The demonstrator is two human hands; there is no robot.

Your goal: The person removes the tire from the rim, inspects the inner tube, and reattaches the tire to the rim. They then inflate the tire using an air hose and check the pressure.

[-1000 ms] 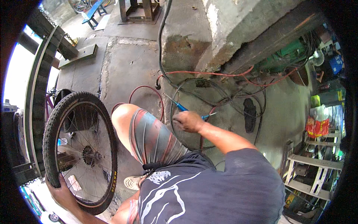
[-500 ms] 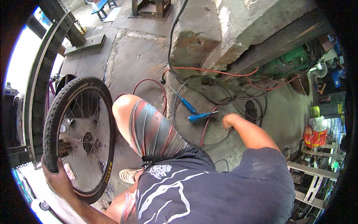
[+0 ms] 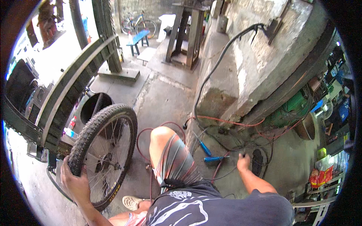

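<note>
A bicycle wheel [image 3: 88, 140] with a knobby black tyre stands upright at my left. My left hand [image 3: 75, 181] grips the tyre on its near left side, thumb on the inner sidewall and fingers round the tread. Low on the right, my right hand [image 3: 244, 162] is closed on a thin black hose [image 3: 222, 176] that runs up to it from the floor. A small dark piece pokes out at its fingertips, too small to make out. Left of this hand lie two blue-handled screwdrivers [image 3: 213, 159], the farther one [image 3: 204, 148] pointing away from me.
A red hose [image 3: 141, 141] and tangled black cables [image 3: 233, 139] cover the floor ahead. A concrete block [image 3: 218, 98] rises beyond them. A curved metal frame [image 3: 71, 94] stands at left, a dark sandal [image 3: 258, 162] beside my right hand, a metal rack [image 3: 320, 203] at right.
My view has tipped up, showing more of the far floor. My right hand has come to the black hose and closed on it. The left hand keeps its grip on the tyre.
</note>
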